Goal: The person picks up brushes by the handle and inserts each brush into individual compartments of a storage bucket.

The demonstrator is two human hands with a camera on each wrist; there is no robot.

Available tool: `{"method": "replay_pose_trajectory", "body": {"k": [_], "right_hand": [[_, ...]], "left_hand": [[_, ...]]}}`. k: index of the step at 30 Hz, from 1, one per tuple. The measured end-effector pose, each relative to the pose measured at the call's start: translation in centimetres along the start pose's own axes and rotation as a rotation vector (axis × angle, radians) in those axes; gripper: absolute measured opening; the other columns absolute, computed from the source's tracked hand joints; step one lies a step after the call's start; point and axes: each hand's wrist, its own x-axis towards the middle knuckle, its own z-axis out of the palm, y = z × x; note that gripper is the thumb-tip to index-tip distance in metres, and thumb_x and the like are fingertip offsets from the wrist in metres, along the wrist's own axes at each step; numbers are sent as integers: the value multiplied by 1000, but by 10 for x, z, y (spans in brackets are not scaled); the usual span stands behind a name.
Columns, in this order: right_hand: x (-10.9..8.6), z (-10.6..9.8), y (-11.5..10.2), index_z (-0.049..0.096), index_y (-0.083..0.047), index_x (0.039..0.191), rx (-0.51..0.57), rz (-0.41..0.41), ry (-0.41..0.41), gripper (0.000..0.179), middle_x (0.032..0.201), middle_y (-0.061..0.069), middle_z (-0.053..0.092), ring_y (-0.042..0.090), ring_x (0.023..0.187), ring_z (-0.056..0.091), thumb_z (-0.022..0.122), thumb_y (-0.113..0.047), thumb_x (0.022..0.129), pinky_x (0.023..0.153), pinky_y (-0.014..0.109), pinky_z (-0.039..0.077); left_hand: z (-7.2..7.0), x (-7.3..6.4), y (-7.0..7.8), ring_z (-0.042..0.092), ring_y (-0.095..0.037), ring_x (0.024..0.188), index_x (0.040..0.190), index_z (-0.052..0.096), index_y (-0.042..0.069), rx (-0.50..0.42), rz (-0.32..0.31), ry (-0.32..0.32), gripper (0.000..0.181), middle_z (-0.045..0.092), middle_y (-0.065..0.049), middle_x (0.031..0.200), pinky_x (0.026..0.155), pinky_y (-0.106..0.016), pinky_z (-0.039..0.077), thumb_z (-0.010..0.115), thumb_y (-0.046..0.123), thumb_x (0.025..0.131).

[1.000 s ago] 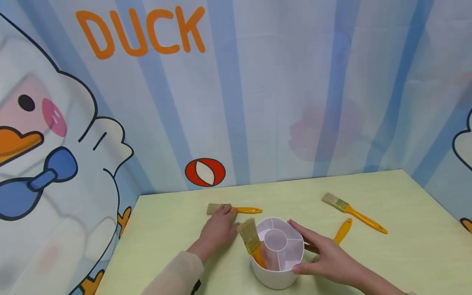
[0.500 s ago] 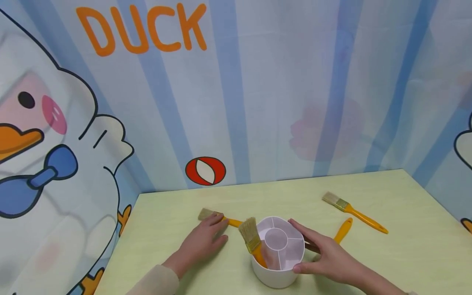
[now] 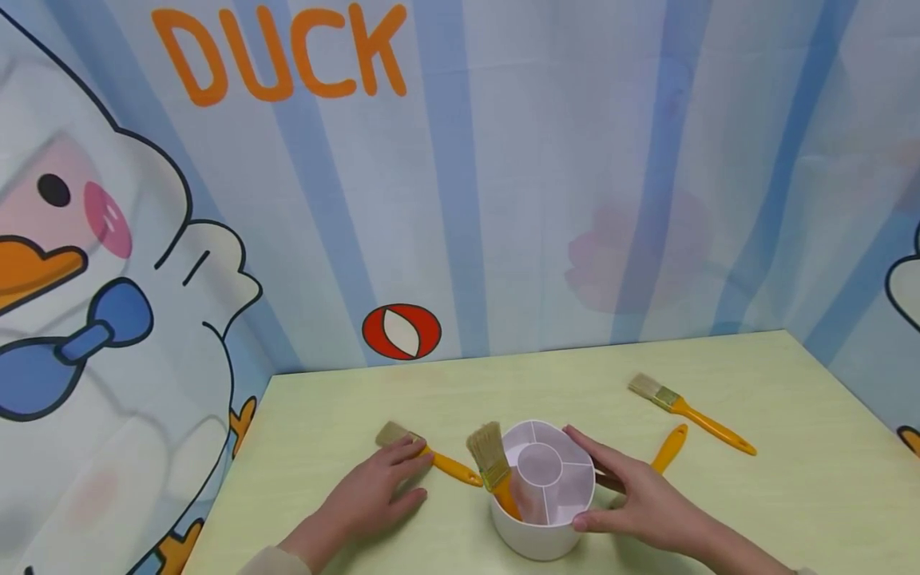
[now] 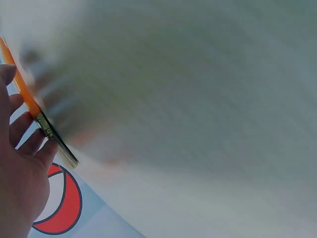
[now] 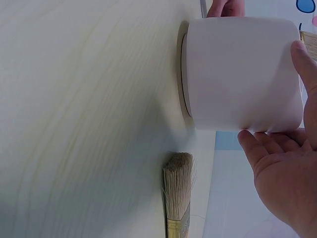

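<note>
My right hand grips the side of a white round divided container, thumb near its front rim and fingers around the right side. A paintbrush stands in one compartment, bristles up and leaning left. To the left, the fingertips of my left hand touch a second paintbrush lying on the table, around its metal ferrule. Its orange handle points toward the container. In the left wrist view, the fingers lie along this brush with the thumb near the handle.
Behind the right hand lies another paintbrush, its bristles hidden in the head view but showing in the right wrist view. Farther back right rests one more paintbrush. A duck-printed curtain rises along the table's back edge.
My left hand has drawn back toward the left and nearer, sliding the lying paintbrush along. Its handle has swung from pointing right to slanting nearer, toward the container. Right hand and container hold still.
</note>
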Motion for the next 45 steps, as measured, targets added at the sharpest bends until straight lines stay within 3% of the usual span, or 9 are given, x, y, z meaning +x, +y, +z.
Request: {"method": "replay_pose_trajectory", "body": {"k": [6,10,13,20,25,38,45], "right_hand": [[0,0,-1,30,-5,169,5,13,-1,99,170,23,34,50,145,47,88,-26,91,110,46,54],[0,0,-1,29,-5,169,9,12,-4,98,170,23,34,50,145,47,87,-25,92,110,47,54],[0,0,0,29,-5,169,6,3,-4,99,170,23,34,49,145,48,88,-25,91,110,47,54],[-1,-2,1,29,-5,169,-10,-7,6,100,171,22,34,49,144,48,88,-28,91,109,47,54],[-1,-1,2,29,-5,169,-6,-15,6,99,171,23,34,48,144,49,87,-28,92,109,47,54],[-1,0,2,30,-6,169,-7,-24,8,99,170,22,35,48,144,49,88,-26,91,109,45,54],[0,2,3,30,-6,169,4,-36,2,98,171,22,34,46,144,49,88,-25,91,108,19,51]], "left_hand": [[-1,-7,0,46,-32,152,149,64,12,5,25,-11,49,55,-9,159,118,-55,46,69,33,105],[1,-9,2,46,-32,151,148,66,12,2,16,18,48,57,-9,158,118,-55,47,69,35,105],[3,-8,11,47,-35,151,147,66,10,-20,-48,67,49,57,-10,158,118,-57,46,70,33,104],[9,5,48,43,-49,150,150,61,5,-25,-295,138,61,50,-22,160,119,-62,43,75,36,100],[14,15,60,45,-54,146,147,61,-1,4,-338,148,61,51,-31,156,117,-63,44,75,37,101],[22,25,53,44,-52,147,143,63,-5,50,-339,92,61,51,-32,155,120,-59,43,70,41,103],[18,18,43,41,-47,151,143,66,1,13,-278,44,59,52,-25,158,121,-58,43,71,44,102]]}}
